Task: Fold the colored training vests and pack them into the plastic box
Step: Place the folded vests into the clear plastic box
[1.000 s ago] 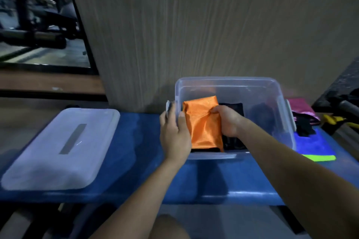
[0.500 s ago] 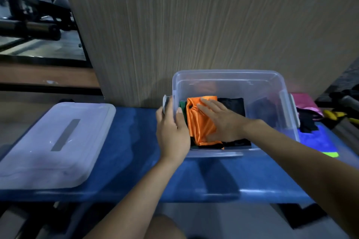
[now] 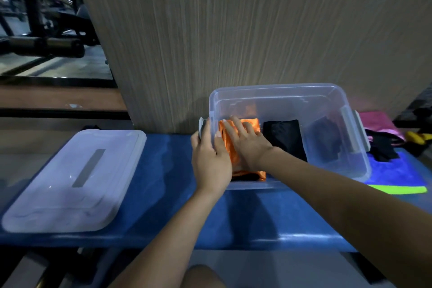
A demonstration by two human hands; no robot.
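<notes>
1. Now the right hand (image 3: 247, 145) has slid left and pushes the orange vest (image 3: 251, 127) flat, fingers open.
2. Left hand (image 3: 210, 159) grips the plastic box (image 3: 280, 91) wall.
3. Orange vest lies inside the box, left of a black vest (image 3: 286, 138).
4. Box sits on the blue bench (image 3: 168, 182).

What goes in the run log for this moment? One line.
step: packing | right hand flat on orange vest in plastic box | left hand on box's left end | lid off
</notes>
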